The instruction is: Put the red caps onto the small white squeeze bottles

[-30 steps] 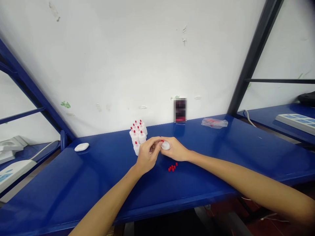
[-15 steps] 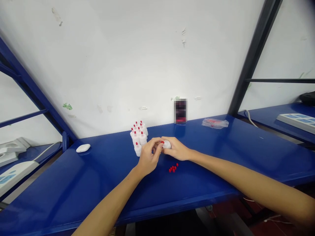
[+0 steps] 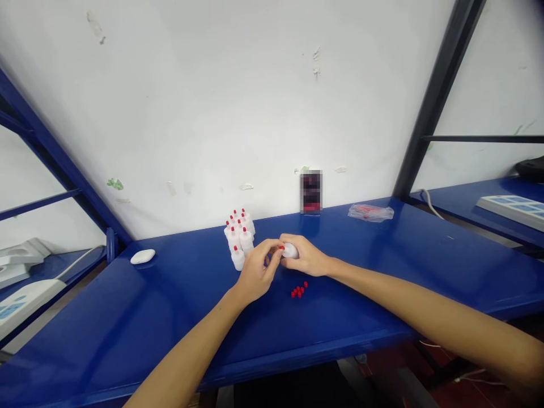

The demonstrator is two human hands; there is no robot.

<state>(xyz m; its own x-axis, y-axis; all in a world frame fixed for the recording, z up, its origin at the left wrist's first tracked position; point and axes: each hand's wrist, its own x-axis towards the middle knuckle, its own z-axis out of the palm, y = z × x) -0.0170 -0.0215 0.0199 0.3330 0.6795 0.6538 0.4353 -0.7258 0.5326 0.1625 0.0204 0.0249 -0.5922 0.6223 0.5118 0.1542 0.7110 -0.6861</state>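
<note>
A white bottle (image 3: 290, 251) is lying tilted in the right hand (image 3: 306, 256) just below and right of the middle of the frame, its tip pointing left. The right hand is closing around the bottle's body, fingers curled. The left hand (image 3: 258, 272) is bringing thumb and fingertips together on the red cap (image 3: 282, 247) at that tip, the other fingers bending loosely. Just below the hands, a small cluster of loose red caps (image 3: 298, 291) is resting on the blue surface (image 3: 178, 317). Left of the left hand, a group of white bottles with red caps (image 3: 238, 238) is standing upright. Near the wall (image 3: 204, 113), right of centre, a dark, pixelated upright item (image 3: 311, 191) is standing, and a clear plastic bag (image 3: 370, 212) with red contents is lying farther right. At the left of the frame, a white rounded case (image 3: 143, 256) is resting well apart from the bottles.
</note>
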